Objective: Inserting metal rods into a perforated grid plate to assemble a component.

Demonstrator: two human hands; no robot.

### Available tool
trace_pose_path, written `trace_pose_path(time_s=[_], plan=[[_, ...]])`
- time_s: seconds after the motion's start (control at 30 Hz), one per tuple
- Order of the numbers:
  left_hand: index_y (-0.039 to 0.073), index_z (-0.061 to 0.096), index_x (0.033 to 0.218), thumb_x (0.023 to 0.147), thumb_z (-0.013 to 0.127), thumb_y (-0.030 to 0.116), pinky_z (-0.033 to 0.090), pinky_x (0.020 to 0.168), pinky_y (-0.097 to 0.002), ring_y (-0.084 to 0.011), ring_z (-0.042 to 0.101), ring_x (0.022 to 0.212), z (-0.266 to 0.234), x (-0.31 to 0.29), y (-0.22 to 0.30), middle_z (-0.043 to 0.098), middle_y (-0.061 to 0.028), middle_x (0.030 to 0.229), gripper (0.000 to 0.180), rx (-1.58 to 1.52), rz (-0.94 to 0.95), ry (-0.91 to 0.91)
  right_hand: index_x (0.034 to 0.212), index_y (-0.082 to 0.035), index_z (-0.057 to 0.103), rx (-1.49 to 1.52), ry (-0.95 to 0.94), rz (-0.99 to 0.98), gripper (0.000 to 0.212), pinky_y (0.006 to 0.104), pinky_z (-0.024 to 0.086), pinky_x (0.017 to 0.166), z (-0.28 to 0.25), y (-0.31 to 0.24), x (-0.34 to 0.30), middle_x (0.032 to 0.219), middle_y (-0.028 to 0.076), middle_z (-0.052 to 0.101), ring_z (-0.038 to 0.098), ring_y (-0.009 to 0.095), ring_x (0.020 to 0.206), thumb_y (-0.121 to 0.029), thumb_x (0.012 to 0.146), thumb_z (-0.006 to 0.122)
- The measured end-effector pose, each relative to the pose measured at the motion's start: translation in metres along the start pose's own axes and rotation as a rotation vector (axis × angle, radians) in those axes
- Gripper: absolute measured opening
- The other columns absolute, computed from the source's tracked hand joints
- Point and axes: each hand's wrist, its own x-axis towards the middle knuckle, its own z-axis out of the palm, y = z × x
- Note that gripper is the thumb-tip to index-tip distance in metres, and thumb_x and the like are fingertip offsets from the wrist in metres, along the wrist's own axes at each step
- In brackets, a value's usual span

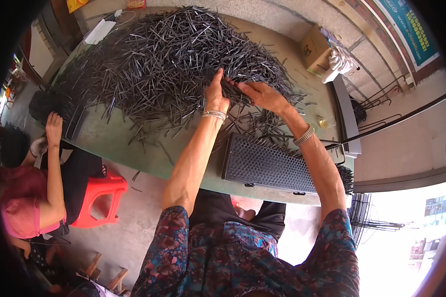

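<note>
A large heap of thin dark sticks (168,54) covers much of the green tabletop (148,161). At the heap's near edge, my left hand (216,95) is closed around one end of a loose bunch of dark sticks (237,94), its thumb pointing up. My right hand (266,97) grips the other side of that bunch, fingers pressed together. Just below my hands, a black tray full of small round holes (267,166) rests at the table's front edge. Dark stick ends bristle along its far side and right end, partly behind my right forearm.
A cardboard box (316,48) with white cloth (341,62) stands at the back right. A small clear cup (324,123) sits near the right edge. At left, another person's hand (54,127) touches a dark bristly block; a red stool (104,198) is below.
</note>
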Motion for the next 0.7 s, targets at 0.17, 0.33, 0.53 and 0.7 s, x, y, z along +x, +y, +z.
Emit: trace_pose_path(time_s=[0.17, 0.33, 0.53, 0.7], plan=[[0.007, 0.056, 0.076, 0.081, 0.077, 0.022, 0.054, 0.064, -0.0396, -0.0184, 0.056, 0.062, 0.007, 0.002, 0.002, 0.056, -0.0030, 0.069, 0.026, 0.021, 0.139, 0.032, 0.104, 0.004, 0.064, 0.502, 0.067, 0.083, 0.038, 0.0283, 0.050, 0.057, 0.016, 0.028, -0.003, 0.077, 0.007, 0.062, 0.057, 0.013, 0.062, -0.030, 0.100, 0.048], [0.005, 0.058, 0.086, 0.082, 0.075, 0.021, 0.055, 0.070, -0.0396, -0.0207, 0.063, 0.073, -0.003, -0.008, -0.008, 0.061, -0.0052, 0.076, 0.024, 0.009, 0.124, -0.046, 0.099, 0.005, 0.063, 0.486, 0.179, 0.147, 0.034, 0.0262, 0.047, 0.049, 0.034, 0.029, 0.005, 0.066, 0.003, 0.055, 0.052, 0.012, 0.053, -0.026, 0.100, 0.048], [0.007, 0.057, 0.100, 0.084, 0.072, 0.024, 0.055, 0.069, -0.0399, -0.0240, 0.066, 0.079, -0.005, -0.019, -0.005, 0.065, -0.0094, 0.087, 0.028, 0.036, 0.113, -0.051, 0.100, 0.005, 0.062, 0.688, 0.272, 0.168, 0.030, 0.0270, 0.047, 0.049, 0.057, 0.039, 0.011, 0.065, 0.003, 0.054, 0.050, 0.012, 0.051, -0.023, 0.099, 0.051], [0.012, 0.053, 0.108, 0.084, 0.071, 0.015, 0.056, 0.066, -0.0388, -0.0251, 0.067, 0.076, -0.005, -0.031, -0.004, 0.065, -0.0108, 0.085, 0.030, 0.152, 0.253, -0.081, 0.109, 0.007, 0.056, 1.019, 0.239, 0.199, 0.028, 0.0290, 0.048, 0.052, 0.068, 0.045, 0.014, 0.076, 0.005, 0.055, 0.051, 0.012, 0.058, -0.019, 0.098, 0.053]])
